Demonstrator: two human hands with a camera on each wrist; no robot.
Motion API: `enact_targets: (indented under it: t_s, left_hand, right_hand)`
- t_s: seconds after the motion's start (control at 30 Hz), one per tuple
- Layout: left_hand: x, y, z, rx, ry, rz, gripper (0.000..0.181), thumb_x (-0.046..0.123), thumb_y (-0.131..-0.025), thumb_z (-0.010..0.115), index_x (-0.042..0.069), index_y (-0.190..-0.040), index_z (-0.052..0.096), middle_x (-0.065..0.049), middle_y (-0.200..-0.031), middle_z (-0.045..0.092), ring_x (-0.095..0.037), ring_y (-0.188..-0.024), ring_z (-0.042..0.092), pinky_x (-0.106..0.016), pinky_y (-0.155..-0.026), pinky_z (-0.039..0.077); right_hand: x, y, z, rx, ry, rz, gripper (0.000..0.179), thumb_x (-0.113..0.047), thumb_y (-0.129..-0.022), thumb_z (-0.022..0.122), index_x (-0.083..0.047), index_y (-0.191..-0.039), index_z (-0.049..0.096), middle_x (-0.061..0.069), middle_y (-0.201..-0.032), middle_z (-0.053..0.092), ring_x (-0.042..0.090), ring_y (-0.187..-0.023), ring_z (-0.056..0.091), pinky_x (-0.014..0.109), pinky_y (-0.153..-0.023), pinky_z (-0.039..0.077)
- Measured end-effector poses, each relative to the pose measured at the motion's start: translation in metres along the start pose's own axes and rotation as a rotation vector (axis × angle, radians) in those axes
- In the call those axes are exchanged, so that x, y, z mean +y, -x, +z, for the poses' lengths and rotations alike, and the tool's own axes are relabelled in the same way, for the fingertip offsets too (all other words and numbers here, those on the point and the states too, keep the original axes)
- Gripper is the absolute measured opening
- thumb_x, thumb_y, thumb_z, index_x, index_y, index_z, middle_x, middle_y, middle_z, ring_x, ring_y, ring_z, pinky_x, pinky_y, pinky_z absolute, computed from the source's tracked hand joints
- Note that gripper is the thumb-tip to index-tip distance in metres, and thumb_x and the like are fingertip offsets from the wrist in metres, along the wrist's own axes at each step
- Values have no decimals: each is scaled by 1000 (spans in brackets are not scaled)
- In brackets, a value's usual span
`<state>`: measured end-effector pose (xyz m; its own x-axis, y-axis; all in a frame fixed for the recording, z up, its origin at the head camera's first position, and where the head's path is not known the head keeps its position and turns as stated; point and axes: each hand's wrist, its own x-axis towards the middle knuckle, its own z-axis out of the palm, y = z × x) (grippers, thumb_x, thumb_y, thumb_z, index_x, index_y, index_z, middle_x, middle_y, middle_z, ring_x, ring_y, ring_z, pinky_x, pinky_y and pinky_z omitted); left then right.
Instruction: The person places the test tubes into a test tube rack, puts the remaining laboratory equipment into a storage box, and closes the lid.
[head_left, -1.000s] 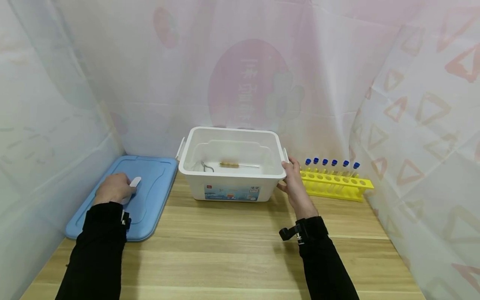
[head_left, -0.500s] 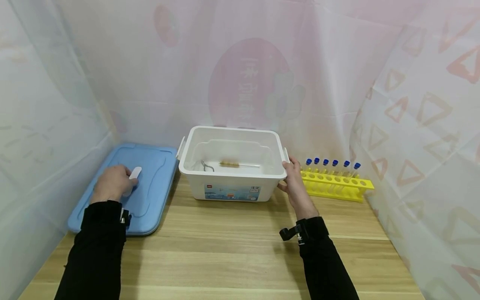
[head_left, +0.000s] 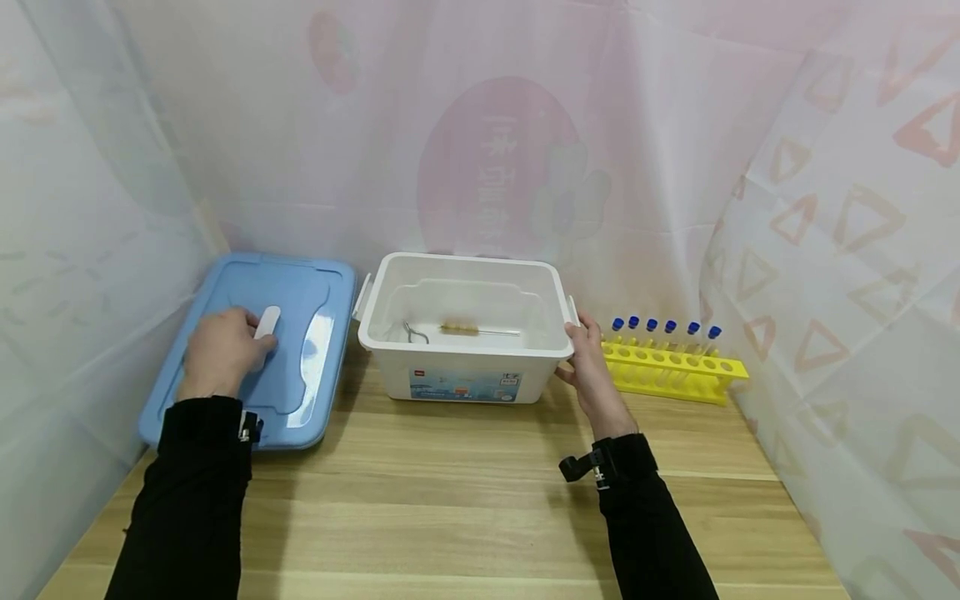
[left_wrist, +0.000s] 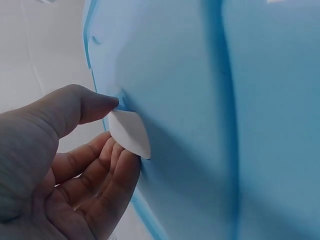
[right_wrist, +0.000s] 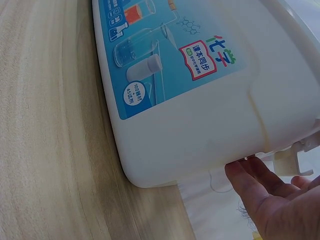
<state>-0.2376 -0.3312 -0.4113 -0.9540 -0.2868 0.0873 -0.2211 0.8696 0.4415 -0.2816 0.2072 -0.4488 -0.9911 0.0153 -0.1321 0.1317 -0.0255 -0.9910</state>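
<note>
In the head view my left hand grips the white handle in the middle of a blue lid at the left. The left wrist view shows the thumb above the handle and the other fingers curled beneath it. The lid is tilted, its far edge up by the backdrop. My right hand holds the right end of a white plastic storage box, thumb at the rim. In the right wrist view its fingertips press the box wall below the rim. A brush and a bent metal piece lie inside the box.
A yellow rack with several blue-capped test tubes stands right of the box, close to my right hand. The wooden table runs toward me. Patterned cloth hangs behind and on both sides.
My left hand has moved slightly up and away with the lid; the lid's far edge has risen and a bright glare now shows on it. Right hand and box have stayed in place.
</note>
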Motion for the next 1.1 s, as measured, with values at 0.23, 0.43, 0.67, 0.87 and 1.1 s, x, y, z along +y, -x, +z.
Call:
enact_targets:
  t_s: [0.23, 0.43, 0.67, 0.87, 1.1]
  left_hand:
    - [11, 1, -9, 84, 28, 43, 45, 18, -107, 74, -19, -131, 67, -39, -117, 72, -48, -97, 68, -54, -72, 62]
    - [23, -1, -17, 136, 64, 47, 45, 19, -107, 73, -17, -134, 68, -37, -121, 72, -49, -101, 69, -56, -75, 62]
    - [36, -2, -27, 174, 108, 50, 45, 19, -109, 71, -15, -138, 68, -36, -126, 70, -51, -108, 70, -63, -82, 65]
    - [42, -3, -33, 204, 133, 85, 45, 20, -109, 69, -13, -140, 69, -34, -129, 71, -52, -113, 70, -66, -87, 63]
    - [48, -4, -42, 244, 161, 115, 46, 21, -109, 65, -12, -141, 69, -33, -128, 73, -52, -112, 72, -65, -87, 64]
  right_hand:
    - [0, -1, 0, 4, -4, 3, 77, -49, -121, 46, -27, -187, 14, 18, -191, 27, 48, -172, 45, 77, -139, 43]
    - [1, -1, 0, 1, -10, -4, 76, -47, -122, 45, -27, -188, 13, 19, -191, 26, 49, -173, 44, 78, -140, 43]
    - [0, -1, 0, -3, -4, -1, 75, -48, -122, 45, -27, -187, 14, 18, -190, 28, 49, -172, 46, 76, -139, 45]
    - [-1, -2, 1, 7, 1, 13, 75, -49, -121, 45, -27, -187, 15, 17, -191, 26, 48, -172, 45, 76, -139, 44]
    - [-1, -1, 0, -1, -1, 7, 75, -48, -122, 44, -27, -187, 13, 18, -192, 24, 48, -173, 44, 76, -140, 43]
